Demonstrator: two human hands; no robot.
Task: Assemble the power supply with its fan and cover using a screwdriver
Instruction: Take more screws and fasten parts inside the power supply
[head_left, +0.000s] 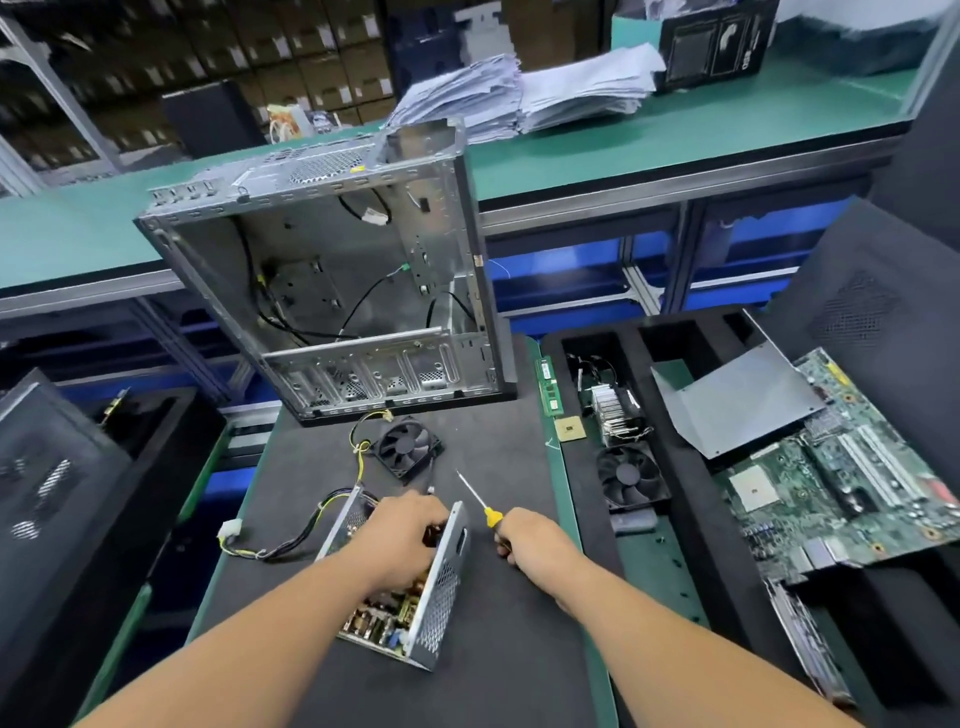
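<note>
Nearest to us, on a dark mat (498, 649), lies the open power supply (415, 587), its circuit board exposed and a perforated metal wall standing along its right side. Our left hand (402, 532) reaches down into its far end, fingers curled onto something inside; what they grasp is hidden from us. Just to the right, our right hand (530, 540) is clenched around the yellow handle of a screwdriver (480, 501), whose thin shaft points up and away to the left, above the mat. A bundle of wires (291, 540) trails from the supply's left side to a white plug. Beyond the hands sits a loose black fan (408, 449), its cable looping beside it. Farther back stands an empty metal computer case (332, 280), open toward us. To the right, a black foam tray (691, 519) holds a second fan (631, 478), a heatsink, a grey metal cover (737, 405) and a green motherboard (841, 478).
</note>
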